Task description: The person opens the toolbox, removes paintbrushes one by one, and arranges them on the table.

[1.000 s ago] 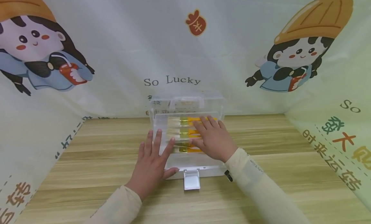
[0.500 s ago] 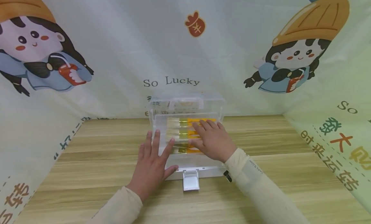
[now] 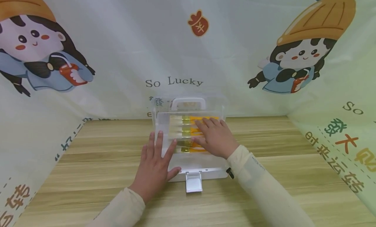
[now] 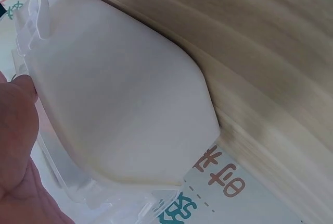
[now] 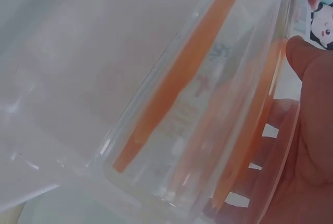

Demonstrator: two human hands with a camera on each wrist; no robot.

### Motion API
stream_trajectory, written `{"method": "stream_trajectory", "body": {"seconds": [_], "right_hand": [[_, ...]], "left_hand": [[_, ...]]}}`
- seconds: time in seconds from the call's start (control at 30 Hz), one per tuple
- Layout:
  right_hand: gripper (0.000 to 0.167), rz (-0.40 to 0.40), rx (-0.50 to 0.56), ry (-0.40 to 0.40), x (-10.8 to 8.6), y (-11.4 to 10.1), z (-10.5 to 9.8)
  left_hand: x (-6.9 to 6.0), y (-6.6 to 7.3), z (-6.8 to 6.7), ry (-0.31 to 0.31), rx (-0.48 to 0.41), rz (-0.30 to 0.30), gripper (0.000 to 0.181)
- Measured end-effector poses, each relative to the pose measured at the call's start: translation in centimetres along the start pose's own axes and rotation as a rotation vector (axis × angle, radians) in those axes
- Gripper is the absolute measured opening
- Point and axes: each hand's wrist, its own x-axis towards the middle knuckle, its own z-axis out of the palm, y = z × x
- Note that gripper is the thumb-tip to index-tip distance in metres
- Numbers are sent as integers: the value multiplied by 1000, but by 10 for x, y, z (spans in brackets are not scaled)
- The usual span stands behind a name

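Note:
In the head view, a clear and white plastic box (image 3: 194,164) stands with its lid up at the back. A clear tray in it holds several flat paintbrushes (image 3: 185,132) with pale bristles and orange handles. My right hand (image 3: 218,137) lies over the handles with fingers extended, hiding their ends. My left hand (image 3: 155,166) is spread at the box's left front, thumb near the front rim. In the left wrist view, the left thumb (image 4: 23,86) touches the rim of the box's white wall (image 4: 119,88). Orange handles (image 5: 182,73) show through clear plastic beside the right hand (image 5: 315,114) in the right wrist view.
A white latch (image 3: 194,182) hangs down at the box's front. The lid's white handle (image 3: 189,100) is at the back. The box stands on a wood-grain table (image 3: 97,158), and a printed cloth (image 3: 123,54) surrounds its back and sides.
The tray and paintbrushes appear slightly higher in the head view, with the right hand over them. The lid's handle shows more plainly. The left hand has barely moved.

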Motion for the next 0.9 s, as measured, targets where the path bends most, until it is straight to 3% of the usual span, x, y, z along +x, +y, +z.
{"method": "stream_trajectory", "body": {"seconds": [0.4, 0.9], "right_hand": [[65, 24, -13, 11, 17, 8, 3], [67, 59, -17, -70, 41, 17, 4]], "left_hand": [[0, -1, 2, 1, -9, 5, 84], [-2, -2, 4, -75, -39, 11, 77]]}}
